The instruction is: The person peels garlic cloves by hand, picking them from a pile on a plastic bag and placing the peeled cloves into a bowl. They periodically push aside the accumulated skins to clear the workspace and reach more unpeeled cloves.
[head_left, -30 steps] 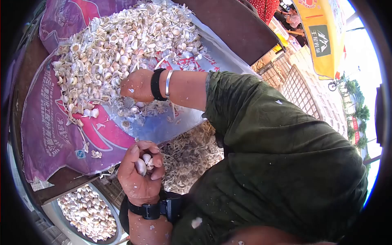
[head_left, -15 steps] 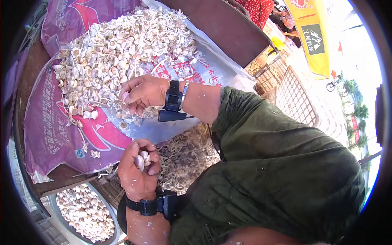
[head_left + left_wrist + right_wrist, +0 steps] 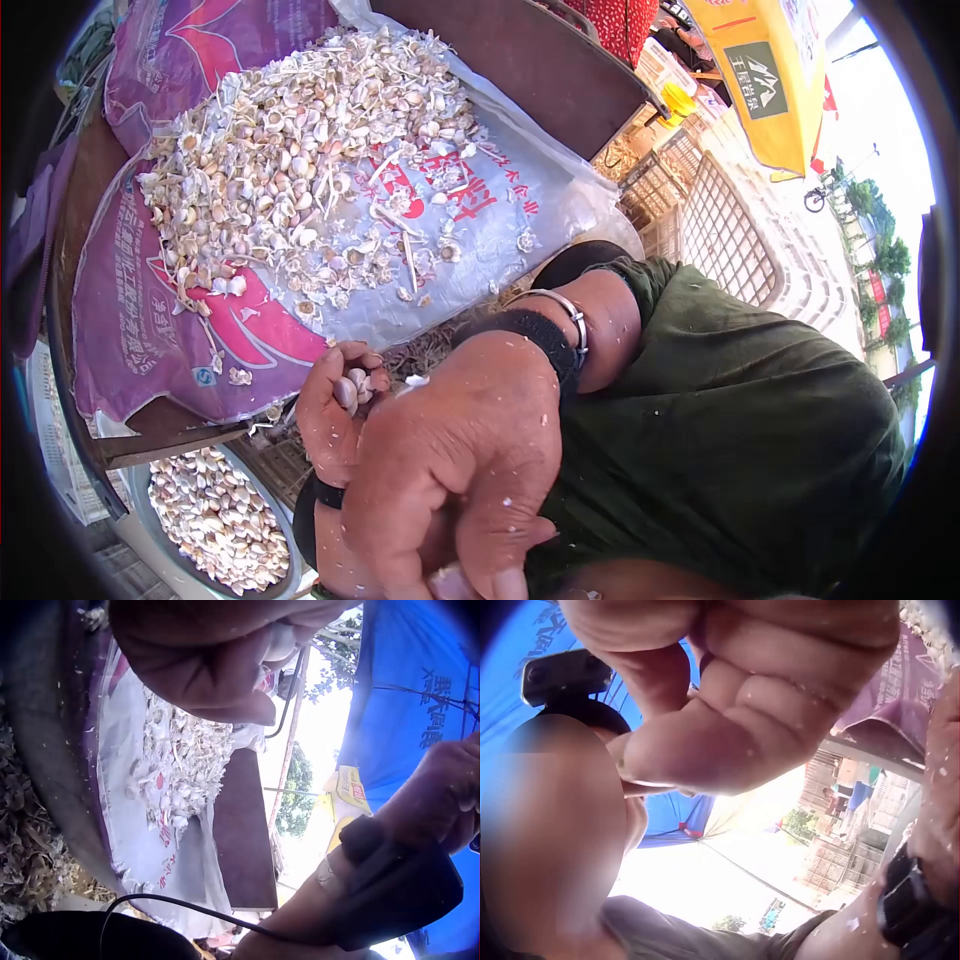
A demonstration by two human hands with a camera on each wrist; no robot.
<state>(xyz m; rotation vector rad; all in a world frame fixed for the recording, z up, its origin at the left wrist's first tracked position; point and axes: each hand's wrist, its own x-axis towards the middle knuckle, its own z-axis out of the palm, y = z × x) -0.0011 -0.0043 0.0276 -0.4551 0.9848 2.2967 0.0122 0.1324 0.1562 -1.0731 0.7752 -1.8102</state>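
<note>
My left hand (image 3: pixel 325 415) cups a few garlic cloves (image 3: pixel 352 390) in its curled fingers, below the front edge of a spread sack. In the left wrist view, a pale clove (image 3: pixel 281 645) shows between the fingers of that hand (image 3: pixel 202 667). Large and close to the head camera, my right hand (image 3: pixel 465 440) pinches a garlic clove (image 3: pixel 450 582) at its fingertips; it overlaps the left palm and wrist in this view. The right wrist view shows its curled fingers (image 3: pixel 705 746) near the person's head, the clove hidden there. Behind the hands, a heap of garlic cloves (image 3: pixel 290 150) lies on the sack.
The purple sack (image 3: pixel 115 330) and a clear plastic sheet (image 3: pixel 520 220) cover the work surface, strewn with skins and stalks. Lower left stands a basin (image 3: pixel 288 570) full of cloves. Plastic crates (image 3: pixel 730 235) are stacked at the right. A dark board (image 3: pixel 540 65) borders the far side.
My right hand has left the heap with a clove and come up and back toward the head, now in front of the left wrist. The left hand keeps holding its cloves.
</note>
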